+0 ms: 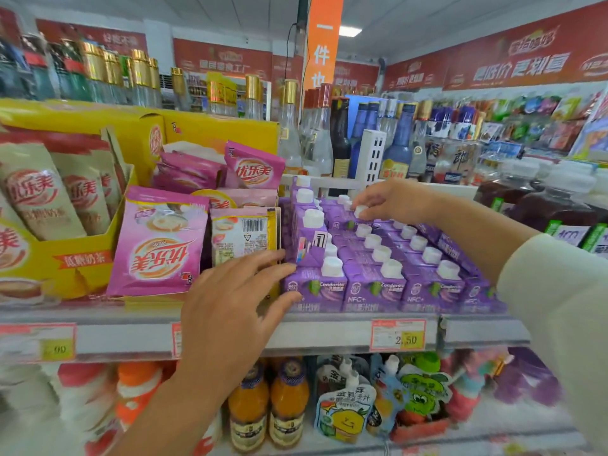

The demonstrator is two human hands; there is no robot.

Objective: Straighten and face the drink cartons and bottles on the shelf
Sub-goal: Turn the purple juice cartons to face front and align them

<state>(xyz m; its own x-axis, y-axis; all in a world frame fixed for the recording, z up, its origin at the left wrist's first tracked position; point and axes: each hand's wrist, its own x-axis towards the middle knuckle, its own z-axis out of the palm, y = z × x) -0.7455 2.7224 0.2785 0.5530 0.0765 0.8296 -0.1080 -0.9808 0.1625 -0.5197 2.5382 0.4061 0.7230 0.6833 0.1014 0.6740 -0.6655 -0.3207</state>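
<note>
Several purple drink cartons (375, 287) with white caps stand in rows on the grey shelf (329, 327). The front row faces out. My left hand (237, 311) lies with straight fingers against the left side of the front-left carton (312, 284). My right hand (388, 200) reaches over the rows and pinches the white cap (360, 210) of a carton near the back. One carton (311, 248) in the left column is turned sideways, showing its side panel.
Pink milk-tea pouches (161, 245) and yellow display boxes (82, 205) fill the shelf's left. Dark juice bottles (539, 205) stand at right, liquor bottles (316, 136) behind. Orange bottles (269, 406) and spouted pouches (348, 409) sit on the lower shelf. A price tag (398, 334) hangs on the rail.
</note>
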